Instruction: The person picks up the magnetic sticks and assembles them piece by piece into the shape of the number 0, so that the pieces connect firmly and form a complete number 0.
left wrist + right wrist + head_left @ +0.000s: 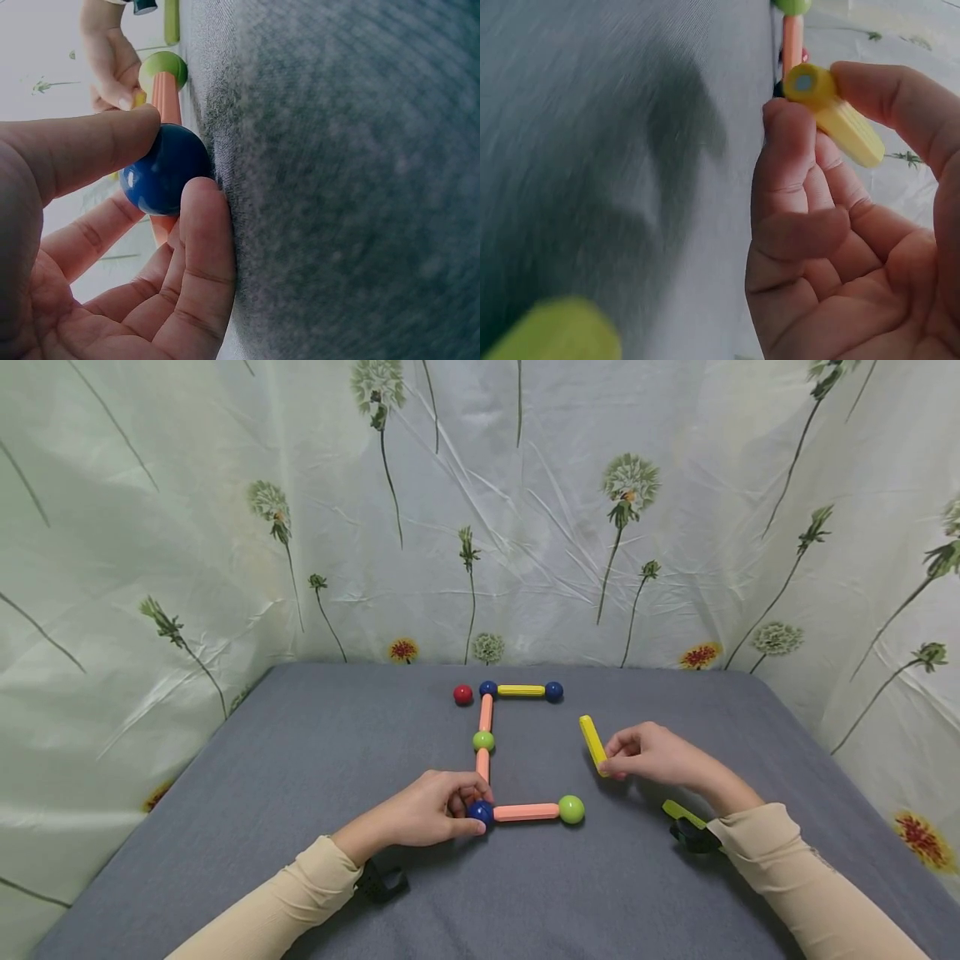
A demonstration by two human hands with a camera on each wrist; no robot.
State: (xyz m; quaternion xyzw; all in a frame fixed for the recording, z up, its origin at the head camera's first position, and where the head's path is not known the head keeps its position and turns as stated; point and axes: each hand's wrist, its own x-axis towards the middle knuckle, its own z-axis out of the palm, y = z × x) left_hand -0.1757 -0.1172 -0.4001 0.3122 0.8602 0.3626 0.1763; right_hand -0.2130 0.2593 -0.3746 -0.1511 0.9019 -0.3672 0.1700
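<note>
My left hand [442, 810] pinches a blue ball [166, 169] at the near-left corner of a shape built of sticks and balls on the cloth. From that ball a salmon stick [527, 812] runs right to a green ball [571, 810]. Another salmon stick [483, 765] leads away to a second green ball [483, 741], then a further salmon stick [486, 713] reaches a blue ball [488, 689]. A yellow stick [521, 691] joins it to one more blue ball [554, 692]. Right of the shape, my right hand [656, 756] holds a loose yellow stick [849, 131] by one end, tilted.
A red ball [462, 695] lies beside the far-left corner of the shape. Partly behind the right wrist's dark camera [693, 837] lies a yellow-green stick [682, 812]. Grey cloth [360, 727] covers the table, and a flowered curtain [540, 510] hangs behind it.
</note>
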